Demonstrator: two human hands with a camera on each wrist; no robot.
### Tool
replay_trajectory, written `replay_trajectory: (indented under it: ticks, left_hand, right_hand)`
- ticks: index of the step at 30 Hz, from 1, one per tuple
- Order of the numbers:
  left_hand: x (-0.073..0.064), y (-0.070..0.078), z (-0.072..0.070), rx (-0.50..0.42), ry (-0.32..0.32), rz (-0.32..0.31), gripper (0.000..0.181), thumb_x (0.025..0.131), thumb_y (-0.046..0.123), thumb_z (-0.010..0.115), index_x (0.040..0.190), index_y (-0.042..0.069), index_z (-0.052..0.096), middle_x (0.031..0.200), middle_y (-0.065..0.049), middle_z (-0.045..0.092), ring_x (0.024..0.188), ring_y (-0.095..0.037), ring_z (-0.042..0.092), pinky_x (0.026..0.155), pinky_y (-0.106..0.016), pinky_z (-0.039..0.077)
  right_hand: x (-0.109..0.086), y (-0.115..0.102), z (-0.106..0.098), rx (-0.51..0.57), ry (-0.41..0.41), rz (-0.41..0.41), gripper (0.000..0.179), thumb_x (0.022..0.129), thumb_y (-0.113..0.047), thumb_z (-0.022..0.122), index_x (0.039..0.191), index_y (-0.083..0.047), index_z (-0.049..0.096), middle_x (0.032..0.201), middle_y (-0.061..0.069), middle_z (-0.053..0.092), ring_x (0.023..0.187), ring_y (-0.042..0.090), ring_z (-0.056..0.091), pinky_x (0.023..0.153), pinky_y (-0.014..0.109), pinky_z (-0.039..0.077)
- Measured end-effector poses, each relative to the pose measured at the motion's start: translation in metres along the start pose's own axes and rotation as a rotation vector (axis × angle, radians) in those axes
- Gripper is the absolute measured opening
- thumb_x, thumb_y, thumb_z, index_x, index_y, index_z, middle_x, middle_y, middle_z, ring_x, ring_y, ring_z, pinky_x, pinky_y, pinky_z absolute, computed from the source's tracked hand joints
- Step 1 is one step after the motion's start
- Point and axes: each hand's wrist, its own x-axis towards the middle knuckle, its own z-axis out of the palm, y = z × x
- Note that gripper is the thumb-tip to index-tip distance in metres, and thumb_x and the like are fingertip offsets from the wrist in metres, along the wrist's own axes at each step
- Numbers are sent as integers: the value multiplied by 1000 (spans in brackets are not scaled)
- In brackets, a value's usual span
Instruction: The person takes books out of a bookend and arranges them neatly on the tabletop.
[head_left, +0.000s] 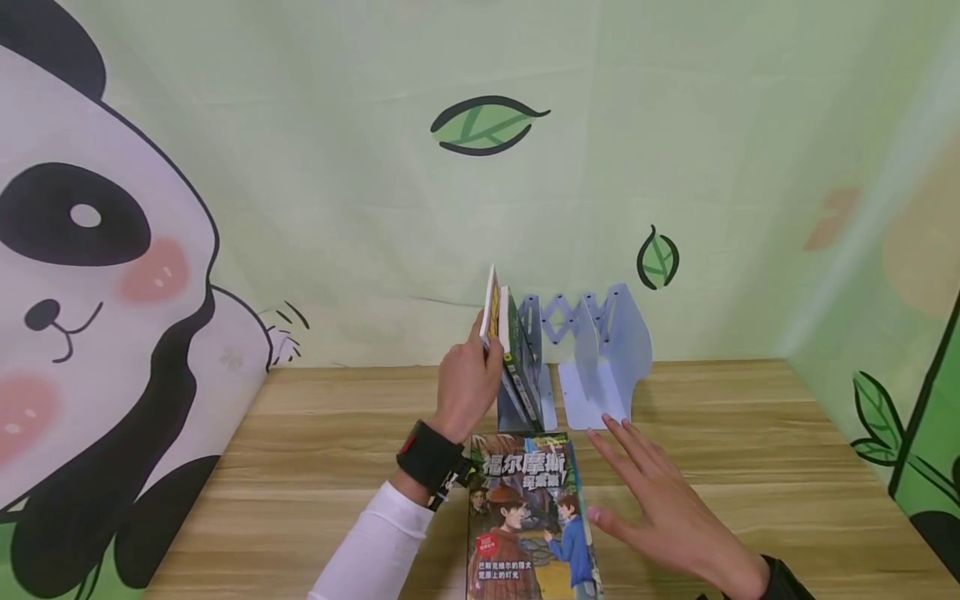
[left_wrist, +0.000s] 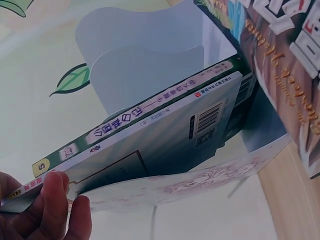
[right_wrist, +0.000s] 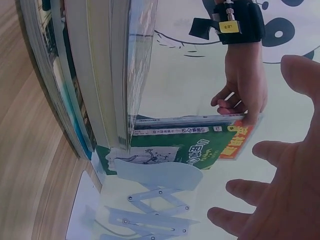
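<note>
My left hand (head_left: 467, 387) pinches the upper end of a thin pale-backed book (left_wrist: 170, 137), its fingers (left_wrist: 55, 187) at the corner. That book leans upright against a green-covered book (right_wrist: 195, 150) in the left part of a pale blue folding book rack (head_left: 633, 342). A barcode shows on its back cover in the left wrist view. My right hand (head_left: 667, 508) is spread, fingers apart, holding nothing. It hovers right of a stack of books, whose top one, a comic-style book (head_left: 525, 533), lies face up in front of the rack.
The rack stands on a wood-grain table (head_left: 337, 467) near the back wall, with zigzag links (head_left: 558, 318) between its plates. The stack, several books thick (right_wrist: 100, 65), lies close to the rack's front. A panda-printed backdrop (head_left: 360, 167) rises behind.
</note>
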Motion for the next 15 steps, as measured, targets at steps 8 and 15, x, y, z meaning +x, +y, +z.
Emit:
replay_trajectory:
  ticks: [8, 15]
  left_hand:
    - [1, 1, -5, 4, 22, 20, 49, 105, 23, 38, 152, 10, 36, 54, -2, 48, 36, -11, 34, 36, -24, 27]
    - [2, 2, -11, -7, 56, 42, 49, 105, 23, 37, 152, 11, 37, 52, 0, 44, 37, -10, 33, 37, -24, 26]
  right_hand:
    - [2, -1, -1, 0, 2, -4, 77, 91, -45, 66, 156, -27, 29, 163, 11, 23, 147, 43, 25, 109, 69, 23]
    - [4, -2, -2, -11, 3, -1, 78, 90, -46, 67, 155, -29, 29, 163, 10, 23, 147, 42, 24, 109, 69, 23]
